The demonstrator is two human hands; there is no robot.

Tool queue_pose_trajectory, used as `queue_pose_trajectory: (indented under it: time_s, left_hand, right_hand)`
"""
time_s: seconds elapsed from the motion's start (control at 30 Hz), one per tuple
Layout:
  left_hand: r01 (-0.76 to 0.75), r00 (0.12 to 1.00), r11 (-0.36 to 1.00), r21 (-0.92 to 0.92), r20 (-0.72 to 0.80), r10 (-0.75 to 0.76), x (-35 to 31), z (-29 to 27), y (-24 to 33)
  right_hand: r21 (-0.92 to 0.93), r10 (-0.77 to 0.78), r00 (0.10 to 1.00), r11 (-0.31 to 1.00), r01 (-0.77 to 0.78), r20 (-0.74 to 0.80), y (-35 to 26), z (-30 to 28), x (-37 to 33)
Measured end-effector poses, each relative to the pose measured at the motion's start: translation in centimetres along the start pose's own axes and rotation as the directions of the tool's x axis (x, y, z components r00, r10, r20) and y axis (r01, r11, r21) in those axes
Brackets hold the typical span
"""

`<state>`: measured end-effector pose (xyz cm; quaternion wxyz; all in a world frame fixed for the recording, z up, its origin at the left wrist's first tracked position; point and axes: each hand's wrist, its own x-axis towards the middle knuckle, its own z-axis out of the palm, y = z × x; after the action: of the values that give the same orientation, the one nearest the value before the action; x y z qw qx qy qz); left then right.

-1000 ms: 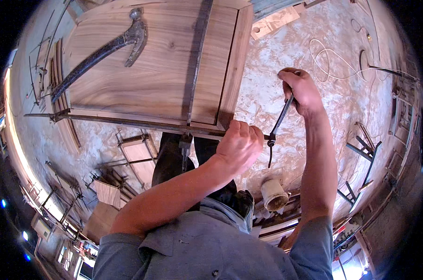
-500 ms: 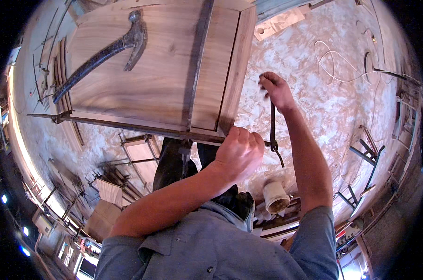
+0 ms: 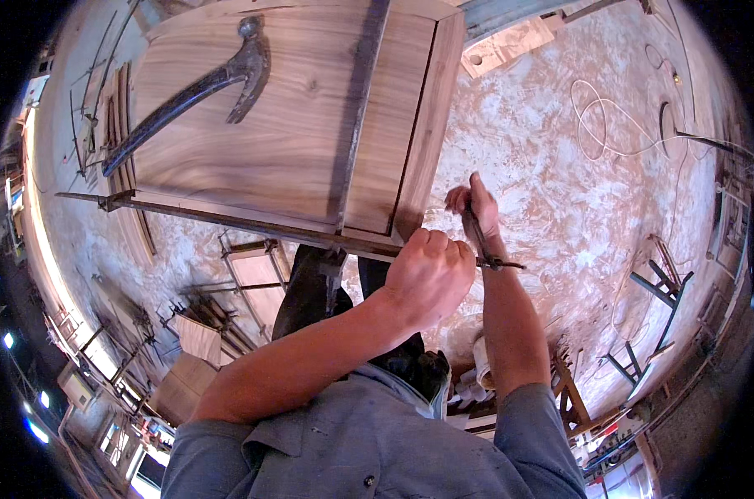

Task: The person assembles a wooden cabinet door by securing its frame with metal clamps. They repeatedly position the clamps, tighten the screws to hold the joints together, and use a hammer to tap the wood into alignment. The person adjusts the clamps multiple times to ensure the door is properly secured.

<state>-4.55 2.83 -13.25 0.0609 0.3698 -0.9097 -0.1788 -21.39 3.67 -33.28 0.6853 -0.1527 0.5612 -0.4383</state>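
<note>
A framed wooden panel (image 3: 285,150) lies ahead of me, with a long metal bar clamp (image 3: 227,223) running along its near edge. My left hand (image 3: 431,279) is closed around the clamp's right end, beside the panel's near right corner, and its fingers hide that part. Just right of it, my right hand (image 3: 477,206) has its fingers curled at the clamp's turning handle (image 3: 481,237), which slants up into the palm. A second metal bar (image 3: 360,108) crosses the panel from near to far. On the panel's left part rests a claw hammer (image 3: 248,71), its dark handle pointing toward the near left.
Wood strips (image 3: 123,125) lie left of the panel. Below it are a smaller framed panel (image 3: 256,270) and boards (image 3: 198,341). A pale cable (image 3: 593,116) loops across the floor at right, near dark metal stands (image 3: 668,291). A pale pot (image 3: 482,362) is partly behind my right forearm.
My right hand has moved down and nearer my left hand. The clamp handle has swung from upright to slanting. My left hand keeps its grip; the view has shifted slightly.
</note>
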Motion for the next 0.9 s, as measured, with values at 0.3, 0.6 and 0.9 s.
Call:
queue_pose_trajectory:
  time_s: [0.3, 0.6, 0.9]
  left_hand:
    - [0.007, 0.998, 1.000, 0.002, -0.064, -0.007, -0.5, 0.8, 0.0]
    - [-0.024, 0.999, 1.000, -0.003, -0.022, 0.024, -0.4, 0.7, -0.2]
    - [-0.045, 0.999, 0.999, -0.010, -0.014, 0.045, -0.3, 0.3, -0.2]
  right_hand:
    - [0.405, 0.306, 0.951, 0.875, -0.266, -0.036, 8.1, -1.8, -7.5]
    - [0.204, 0.432, 0.797, 0.902, -0.381, -0.423, 2.8, 5.6, -17.3]
    - [0.302, 0.631, 0.713, 0.775, -0.555, -0.307, 0.7, 5.7, -21.6]
